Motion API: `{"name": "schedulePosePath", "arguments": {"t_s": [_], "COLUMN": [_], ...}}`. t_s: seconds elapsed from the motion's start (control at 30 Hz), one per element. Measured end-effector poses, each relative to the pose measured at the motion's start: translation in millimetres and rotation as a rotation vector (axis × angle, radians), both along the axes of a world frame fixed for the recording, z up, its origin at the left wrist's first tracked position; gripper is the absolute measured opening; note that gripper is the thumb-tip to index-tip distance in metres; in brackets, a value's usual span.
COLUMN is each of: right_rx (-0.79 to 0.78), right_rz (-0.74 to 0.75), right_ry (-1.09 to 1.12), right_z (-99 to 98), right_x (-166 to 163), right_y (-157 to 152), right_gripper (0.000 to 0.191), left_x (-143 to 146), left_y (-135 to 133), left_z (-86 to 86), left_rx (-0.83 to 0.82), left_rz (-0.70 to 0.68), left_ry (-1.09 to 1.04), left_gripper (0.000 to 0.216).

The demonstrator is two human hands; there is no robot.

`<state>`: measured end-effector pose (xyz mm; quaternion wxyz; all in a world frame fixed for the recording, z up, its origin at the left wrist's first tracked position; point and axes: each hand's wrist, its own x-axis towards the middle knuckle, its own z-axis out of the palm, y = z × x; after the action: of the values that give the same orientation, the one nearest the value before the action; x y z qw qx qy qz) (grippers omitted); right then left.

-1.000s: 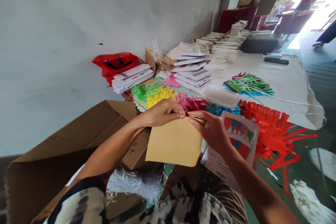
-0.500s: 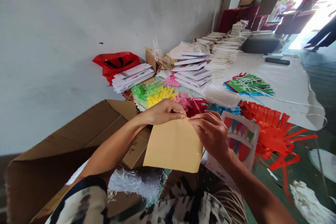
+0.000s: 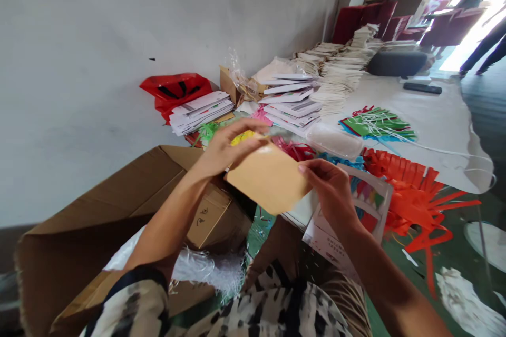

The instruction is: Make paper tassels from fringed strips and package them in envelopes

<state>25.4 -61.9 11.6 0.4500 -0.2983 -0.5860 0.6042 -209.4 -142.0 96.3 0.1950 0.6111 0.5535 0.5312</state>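
Note:
A flat tan kraft paper piece [image 3: 269, 181], shaped like an envelope, is held tilted in the air in front of me. My left hand [image 3: 229, 150] grips its upper left edge, with the thumb against the paper and the fingers curved over the top. At the right corner, my right hand [image 3: 330, 184] pinches it between thumb and fingers. Behind the paper lie yellow tissue fringe [image 3: 243, 138] and pink-red fringe [image 3: 296, 148]. A printed packet [image 3: 336, 245] with a clear window stands below my right hand. The paper is slightly blurred.
An open cardboard box [image 3: 95, 195] stands at my left. White cards [image 3: 294, 97] are stacked on the table, near a clear plastic tray [image 3: 334, 142]. Orange-red fringe [image 3: 407, 189] hangs over the table edge. Another person's legs [image 3: 484, 50] show at far right.
The paper has turned and tilted, its lower edge swinging up. My left hand has moved up and left from the top edge's middle; my right hand has shifted slightly right.

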Motion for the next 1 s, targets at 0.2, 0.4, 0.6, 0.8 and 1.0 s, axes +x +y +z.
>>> {"name": "schedulePosePath", "arguments": {"t_s": [0.2, 0.4, 0.6, 0.8, 1.0], "right_rx": [-0.222, -0.192, -0.140, 0.044, 0.079], "right_rz": [-0.048, -0.112, -0.070, -0.025, 0.058], "right_ry": [0.324, 0.339, 0.239, 0.096, 0.077], "right_z": [4.9, 4.1, -0.7, -6.6, -17.2], "right_x": [-10.2, -30.4, -46.0, -33.0, -29.8], "right_y": [3.2, -7.7, -36.4, -40.0, -30.3], "right_gripper": [0.026, 0.029, 0.027, 0.024, 0.020], "left_x": [-6.0, 96.4, 134.0, 128.4, 128.2], "left_y": [-1.0, -30.1, -5.9, -5.7, -7.9], "left_z": [-82.4, -135.3, -99.6, -87.3, -83.7], "left_rx": [-0.105, -0.252, 0.190, 0.161, 0.024], "left_rz": [0.155, -0.120, 0.121, 0.201, 0.214], "left_ry": [-0.918, -0.907, -1.280, -1.409, -1.638], "left_gripper": [0.034, 0.061, 0.053, 0.041, 0.024]}}
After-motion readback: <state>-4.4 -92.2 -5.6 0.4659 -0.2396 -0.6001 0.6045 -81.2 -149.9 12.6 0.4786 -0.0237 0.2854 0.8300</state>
